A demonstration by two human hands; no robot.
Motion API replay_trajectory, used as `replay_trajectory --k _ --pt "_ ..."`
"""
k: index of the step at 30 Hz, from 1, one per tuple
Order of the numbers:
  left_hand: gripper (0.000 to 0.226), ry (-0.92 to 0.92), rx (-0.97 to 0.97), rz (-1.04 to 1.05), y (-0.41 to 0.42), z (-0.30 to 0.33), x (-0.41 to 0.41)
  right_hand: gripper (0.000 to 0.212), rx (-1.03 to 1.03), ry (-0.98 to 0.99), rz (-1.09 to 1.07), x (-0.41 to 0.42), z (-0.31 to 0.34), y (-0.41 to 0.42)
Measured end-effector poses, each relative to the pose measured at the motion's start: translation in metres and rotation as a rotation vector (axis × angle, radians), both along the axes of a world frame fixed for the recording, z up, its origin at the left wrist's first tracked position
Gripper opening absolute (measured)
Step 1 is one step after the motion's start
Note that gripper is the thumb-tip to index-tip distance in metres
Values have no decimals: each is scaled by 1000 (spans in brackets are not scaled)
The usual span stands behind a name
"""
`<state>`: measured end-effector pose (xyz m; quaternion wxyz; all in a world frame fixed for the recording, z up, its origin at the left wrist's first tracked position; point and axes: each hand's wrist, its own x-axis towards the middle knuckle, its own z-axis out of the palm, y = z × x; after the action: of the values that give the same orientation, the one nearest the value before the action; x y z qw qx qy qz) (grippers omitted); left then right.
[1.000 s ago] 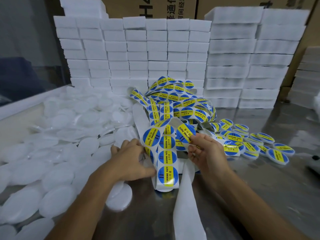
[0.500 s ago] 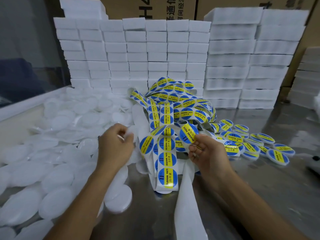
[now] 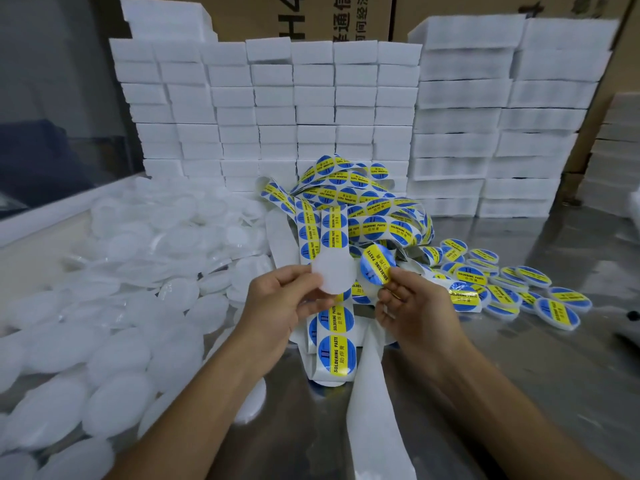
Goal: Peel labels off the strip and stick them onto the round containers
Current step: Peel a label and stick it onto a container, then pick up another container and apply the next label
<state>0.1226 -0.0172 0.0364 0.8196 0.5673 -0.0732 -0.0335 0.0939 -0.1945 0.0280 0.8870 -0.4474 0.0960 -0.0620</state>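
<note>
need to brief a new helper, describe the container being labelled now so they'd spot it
Start at the tangled blue-and-yellow label strip mid-table. Just in front, the left hand holds one plain white round plastic container upright. Unlike the heaped containers lying left, it is raised, beside the peeled label.

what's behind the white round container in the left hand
The label strip runs up behind the round container held by the left hand; the container hides the part directly behind it.

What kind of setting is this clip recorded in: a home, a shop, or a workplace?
Most likely a small factory or packing bench. A heap of blank white round containers, a tangled label strip printed "Soldering Paste", rows of labelled containers, and stacked white foam blocks before cardboard cartons suggest batch labelling work.
</note>
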Motion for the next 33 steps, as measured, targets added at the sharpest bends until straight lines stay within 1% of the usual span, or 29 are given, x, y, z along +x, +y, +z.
replay_trajectory --k 1,3,8,9,12,18,21,26,31,33 --pt "10 7 8 20 0 -2 1 11 -17 -22 5 -1 1 1" --pt "5 9 18 9 1 -4 1 6 -94 -66 9 -3 1 3" --pt "35 32 -10 -46 -1 -5 0 7 -323 -120 -8 -6 -2 10" --pt "38 30 -12 -50 -2 -5 -1 7 -348 -129 -4 -7 -2 11" --pt "41 19 -5 -58 -3 -6 -2 19 -407 -139 21 -9 -2 12" --pt "34 25 7 -53 -4 -6 -2 15 -346 -168 55 -11 1 13" --pt "34 23 17 -54 -4 -6 -2 14 -332 -163 60 -12 1 14" --pt "37 16 43 -47 -4 -6 -3 17 -375 -141 50 -11 0 13" --pt "18 -54 69 -34 -4 -6 -5 23 -379 -131 33 -11 1 13" --pt "13 -106 115 -14 -4 -6 -6 22 -387 -122 26 -10 1 12"
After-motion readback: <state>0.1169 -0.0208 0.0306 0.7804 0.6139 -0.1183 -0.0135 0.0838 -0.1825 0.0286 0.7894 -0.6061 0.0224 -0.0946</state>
